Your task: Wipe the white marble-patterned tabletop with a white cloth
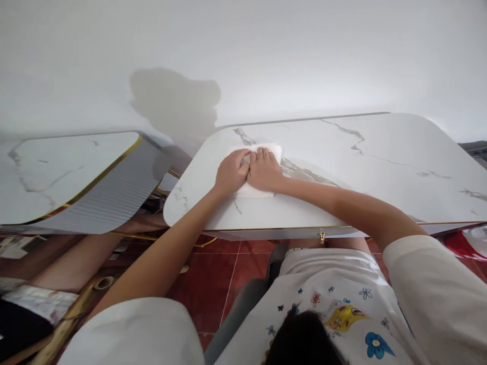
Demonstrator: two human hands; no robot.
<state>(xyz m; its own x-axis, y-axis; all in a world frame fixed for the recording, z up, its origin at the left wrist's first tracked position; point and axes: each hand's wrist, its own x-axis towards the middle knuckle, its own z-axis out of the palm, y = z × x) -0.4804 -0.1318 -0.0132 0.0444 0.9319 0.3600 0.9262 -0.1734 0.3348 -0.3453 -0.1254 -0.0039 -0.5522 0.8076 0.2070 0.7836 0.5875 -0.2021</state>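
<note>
A folded white cloth (255, 191) lies on the white marble-patterned tabletop (391, 167), left of its middle. My left hand (233, 172) is curled over the cloth's left part, thumb and fingers around a bit of it. Pressed down on the upper part of the same cloth is my right hand (265, 171), its fingers side by side and lying flat. The two hands touch each other. Some of the cloth is hidden beneath them.
To the left stands a second marble-patterned top (72, 172) with a gold edge. A small gold knob (321, 236) sits on the front below the tabletop. Behind is a white wall (266, 61). Another person's leg (79, 258) shows at lower left, above red floor tiles (211, 274).
</note>
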